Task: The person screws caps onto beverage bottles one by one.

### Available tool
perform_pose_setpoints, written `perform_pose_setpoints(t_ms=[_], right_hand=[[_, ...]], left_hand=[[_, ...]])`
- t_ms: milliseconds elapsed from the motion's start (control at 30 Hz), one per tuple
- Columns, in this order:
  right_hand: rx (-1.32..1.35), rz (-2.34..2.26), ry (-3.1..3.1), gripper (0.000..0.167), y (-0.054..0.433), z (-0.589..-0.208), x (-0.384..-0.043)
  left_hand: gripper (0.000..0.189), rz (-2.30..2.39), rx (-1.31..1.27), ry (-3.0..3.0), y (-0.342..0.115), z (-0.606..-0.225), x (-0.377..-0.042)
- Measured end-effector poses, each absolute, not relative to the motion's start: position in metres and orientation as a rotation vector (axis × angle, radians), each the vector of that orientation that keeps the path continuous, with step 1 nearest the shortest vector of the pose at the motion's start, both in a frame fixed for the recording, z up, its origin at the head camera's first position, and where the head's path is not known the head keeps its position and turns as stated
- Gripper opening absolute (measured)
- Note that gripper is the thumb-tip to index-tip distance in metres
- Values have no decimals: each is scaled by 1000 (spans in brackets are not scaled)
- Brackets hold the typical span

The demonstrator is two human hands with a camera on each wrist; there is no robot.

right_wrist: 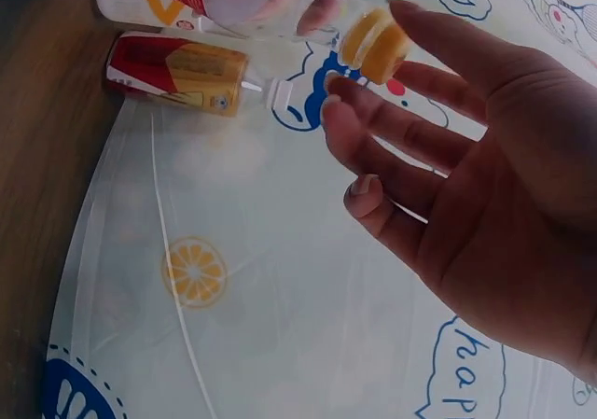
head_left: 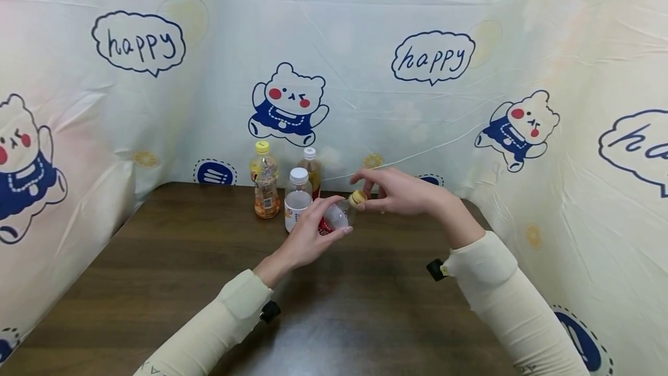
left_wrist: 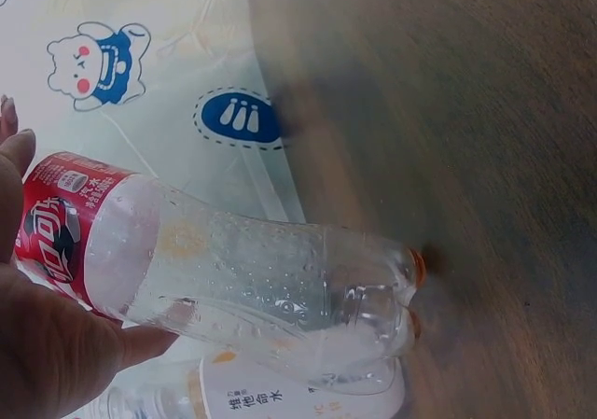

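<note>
My left hand (head_left: 307, 237) grips a clear plastic soda bottle (left_wrist: 252, 260) round its red label (left_wrist: 70, 223). The bottle is tilted, its neck leaning toward my right hand (head_left: 399, 191). Thumb and index finger of that hand pinch the yellow bottle cap (right_wrist: 375, 46) at the neck, while the other fingers stay loosely bent and hold nothing. Water droplets dot the inside of the bottle in the left wrist view. Right behind my left hand stands a white-capped bottle with a white label (head_left: 298, 202), partly covered by the fingers.
On the brown table (head_left: 198, 283), a yellow-capped bottle with an orange lower part (head_left: 266, 184) stands at the back left. Another white-capped bottle (right_wrist: 177, 72), with a red and yellow label, is close to the patterned curtain (head_left: 360, 103) along the table's back edge.
</note>
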State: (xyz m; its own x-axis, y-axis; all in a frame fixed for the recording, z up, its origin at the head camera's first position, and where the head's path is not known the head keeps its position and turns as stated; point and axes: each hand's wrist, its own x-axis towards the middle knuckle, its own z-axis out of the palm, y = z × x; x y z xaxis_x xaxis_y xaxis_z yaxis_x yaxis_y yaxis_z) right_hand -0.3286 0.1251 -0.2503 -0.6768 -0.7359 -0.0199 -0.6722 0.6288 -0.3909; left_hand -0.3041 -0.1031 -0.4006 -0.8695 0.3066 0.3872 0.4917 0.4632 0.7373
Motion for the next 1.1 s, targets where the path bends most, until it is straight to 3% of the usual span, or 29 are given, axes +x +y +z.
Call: perform_pose_setpoints(t_ms=[300, 533, 600, 733, 767, 933, 1000, 1100], right_hand=[[-1138, -554, 2696, 20, 123, -254, -330], [-970, -366, 2864, 65, 123, -257, -329], [-959, -381, 2875, 62, 124, -255, -328], [-1056, -449, 2833, 35, 128, -251, -328], [-1084, -466, 2805, 34, 128, -250, -328], [-1147, -529, 2661, 59, 129, -249, -328], [-1142, -542, 2639, 56, 128, -250, -328], [-1139, -534, 2647, 37, 126, -252, -328]], left_hand=[[62, -1358, -699, -2509, -102, -400, -303], [63, -1369, -711, -2502, -102, -402, -302], [63, -1371, -705, -2506, -102, -401, -302], [62, -1365, -701, -2510, -102, -401, -303], [62, -1360, -700, -2512, -103, -401, -303], [62, -1346, -700, -2511, -103, -401, -303], [62, -1350, -703, -2507, -103, -400, -303], [62, -1350, -701, -2510, -102, -400, -302]])
